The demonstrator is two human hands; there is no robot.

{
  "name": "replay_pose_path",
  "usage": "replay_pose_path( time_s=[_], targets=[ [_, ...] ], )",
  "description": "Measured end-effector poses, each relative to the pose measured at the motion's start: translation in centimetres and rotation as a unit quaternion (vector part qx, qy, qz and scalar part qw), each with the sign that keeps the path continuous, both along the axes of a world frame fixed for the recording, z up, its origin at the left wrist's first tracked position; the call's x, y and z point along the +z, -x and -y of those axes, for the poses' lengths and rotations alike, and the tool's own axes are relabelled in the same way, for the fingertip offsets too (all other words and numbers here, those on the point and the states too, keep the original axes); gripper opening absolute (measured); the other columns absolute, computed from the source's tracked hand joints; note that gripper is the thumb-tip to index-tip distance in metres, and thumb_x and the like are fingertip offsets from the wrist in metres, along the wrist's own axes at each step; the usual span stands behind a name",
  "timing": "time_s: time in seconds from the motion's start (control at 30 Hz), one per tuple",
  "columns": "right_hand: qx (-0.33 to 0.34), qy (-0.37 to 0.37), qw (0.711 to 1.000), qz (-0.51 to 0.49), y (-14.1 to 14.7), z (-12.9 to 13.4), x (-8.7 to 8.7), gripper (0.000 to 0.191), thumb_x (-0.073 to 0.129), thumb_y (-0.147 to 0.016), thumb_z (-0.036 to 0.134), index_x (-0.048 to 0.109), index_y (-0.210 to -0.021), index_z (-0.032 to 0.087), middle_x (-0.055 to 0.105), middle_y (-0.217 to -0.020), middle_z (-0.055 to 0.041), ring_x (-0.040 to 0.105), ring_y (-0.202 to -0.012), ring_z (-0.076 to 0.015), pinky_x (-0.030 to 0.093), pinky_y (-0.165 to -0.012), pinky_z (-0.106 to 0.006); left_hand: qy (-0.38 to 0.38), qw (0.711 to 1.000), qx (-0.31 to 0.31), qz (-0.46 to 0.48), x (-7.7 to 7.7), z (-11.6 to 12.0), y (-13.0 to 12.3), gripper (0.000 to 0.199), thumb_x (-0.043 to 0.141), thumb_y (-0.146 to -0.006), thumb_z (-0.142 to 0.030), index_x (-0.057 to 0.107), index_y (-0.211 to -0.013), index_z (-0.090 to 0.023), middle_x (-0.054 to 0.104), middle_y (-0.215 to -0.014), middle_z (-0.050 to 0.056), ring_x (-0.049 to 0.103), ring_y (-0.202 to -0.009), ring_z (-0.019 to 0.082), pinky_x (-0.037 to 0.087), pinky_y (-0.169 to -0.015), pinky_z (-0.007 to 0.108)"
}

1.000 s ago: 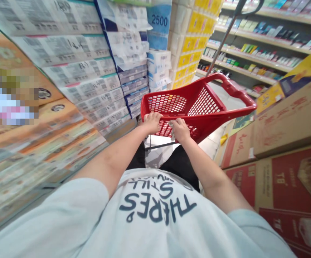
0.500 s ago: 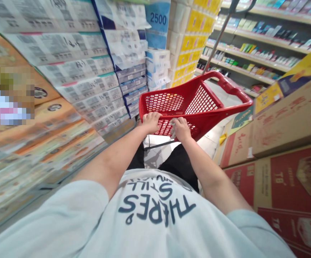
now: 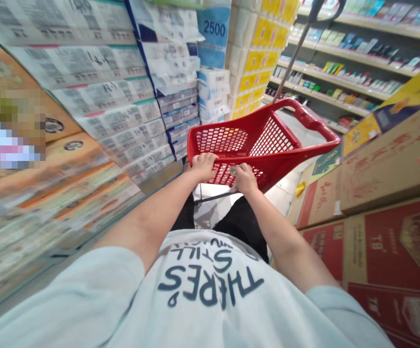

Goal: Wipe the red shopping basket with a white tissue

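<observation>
A red plastic shopping cart with perforated walls stands in front of me, its handle to the right. My left hand is closed over the cart's near rim, fingers curled inward. Just to its right, my right hand sits in front of the near side wall, a little below the rim. Its fingers are closed on a small crumpled greyish cloth, which pokes out on the left. Most of the cloth is hidden by the hand.
Stacked white paper packs and orange packs line the left. Cardboard boxes and red boxes crowd the right. Shelves of small goods stand behind, with a metal pole before them. Pale tiled floor shows beside the cart.
My right hand has dropped slightly from the rim toward me with the cloth. My left hand stays on the rim, and the cart has barely shifted.
</observation>
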State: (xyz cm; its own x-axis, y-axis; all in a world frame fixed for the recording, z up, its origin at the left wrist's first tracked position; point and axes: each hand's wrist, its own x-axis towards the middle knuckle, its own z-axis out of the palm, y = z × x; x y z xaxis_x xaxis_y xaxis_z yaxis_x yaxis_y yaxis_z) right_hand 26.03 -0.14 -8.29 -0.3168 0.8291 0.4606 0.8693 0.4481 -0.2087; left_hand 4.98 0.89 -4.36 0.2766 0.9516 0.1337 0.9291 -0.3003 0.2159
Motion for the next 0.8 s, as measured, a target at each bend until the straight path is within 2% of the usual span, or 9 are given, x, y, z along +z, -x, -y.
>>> replay_pose_path(
  time_s=[0.07, 0.13, 0.27, 0.43, 0.63, 0.8],
  targets=[
    [-0.012, -0.030, 0.999, -0.033, -0.03, -0.08, 0.27, 0.027, 0.050, -0.086, 0.009, 0.065, -0.106, 0.019, 0.053, -0.106, -0.0075, 0.045, -0.100, -0.0216, 0.043, -0.090, -0.031, -0.003, 1.000, -0.001, 0.000, -0.02, -0.02, 0.02, 0.051, 0.054, -0.076, -0.026, 0.042, -0.126, -0.028, 0.047, -0.133, 0.004, 0.038, -0.123, 0.026, 0.027, -0.103, 0.046],
    [-0.020, -0.027, 0.998, -0.046, -0.03, -0.11, 0.48, 0.026, 0.050, -0.086, 0.009, 0.064, -0.106, 0.018, 0.053, -0.106, -0.0080, 0.045, -0.101, -0.0216, 0.042, -0.092, -0.032, -0.006, 1.000, 0.001, 0.001, -0.08, -0.05, 0.04, 0.051, 0.054, -0.076, -0.025, 0.042, -0.125, -0.028, 0.047, -0.133, 0.004, 0.038, -0.123, 0.026, 0.027, -0.103, 0.045],
    [-0.021, 0.018, 0.999, -0.027, 0.08, 0.04, 0.32, 0.022, 0.053, -0.083, 0.008, 0.065, -0.097, 0.019, 0.054, -0.098, -0.0065, 0.047, -0.095, -0.0213, 0.044, -0.082, -0.030, -0.010, 1.000, 0.000, 0.006, -0.23, -0.07, 0.07, 0.051, 0.055, -0.075, -0.026, 0.043, -0.125, -0.027, 0.048, -0.132, 0.004, 0.038, -0.123, 0.026, 0.027, -0.104, 0.046],
    [-0.024, -0.030, 0.997, -0.073, 0.29, -0.27, 0.21, 0.022, 0.050, -0.086, 0.011, 0.064, -0.101, 0.020, 0.053, -0.102, -0.0065, 0.046, -0.102, -0.0211, 0.042, -0.092, -0.033, -0.006, 1.000, -0.002, 0.009, -0.13, 0.02, 0.05, 0.052, 0.055, -0.075, -0.026, 0.043, -0.125, -0.027, 0.048, -0.132, 0.004, 0.038, -0.123, 0.026, 0.026, -0.104, 0.046],
    [-0.015, 0.010, 0.999, -0.049, 0.27, -0.03, -0.12, 0.020, 0.054, -0.081, 0.010, 0.068, -0.092, 0.020, 0.054, -0.092, -0.0056, 0.048, -0.091, -0.0204, 0.044, -0.079, -0.029, -0.003, 1.000, 0.002, 0.012, -0.20, 0.17, 0.04, 0.053, 0.055, -0.075, -0.024, 0.042, -0.126, -0.028, 0.047, -0.135, 0.003, 0.037, -0.124, 0.025, 0.025, -0.105, 0.045],
    [-0.034, -0.013, 0.996, -0.081, 0.56, -0.21, 0.35, 0.027, 0.049, -0.085, 0.013, 0.067, -0.105, 0.019, 0.054, -0.103, -0.0072, 0.046, -0.104, -0.0217, 0.043, -0.089, -0.031, -0.011, 1.000, 0.001, 0.013, -0.40, 0.18, 0.09, 0.051, 0.055, -0.075, -0.024, 0.042, -0.125, -0.027, 0.047, -0.134, 0.004, 0.038, -0.123, 0.025, 0.026, -0.104, 0.046]
  ],
)
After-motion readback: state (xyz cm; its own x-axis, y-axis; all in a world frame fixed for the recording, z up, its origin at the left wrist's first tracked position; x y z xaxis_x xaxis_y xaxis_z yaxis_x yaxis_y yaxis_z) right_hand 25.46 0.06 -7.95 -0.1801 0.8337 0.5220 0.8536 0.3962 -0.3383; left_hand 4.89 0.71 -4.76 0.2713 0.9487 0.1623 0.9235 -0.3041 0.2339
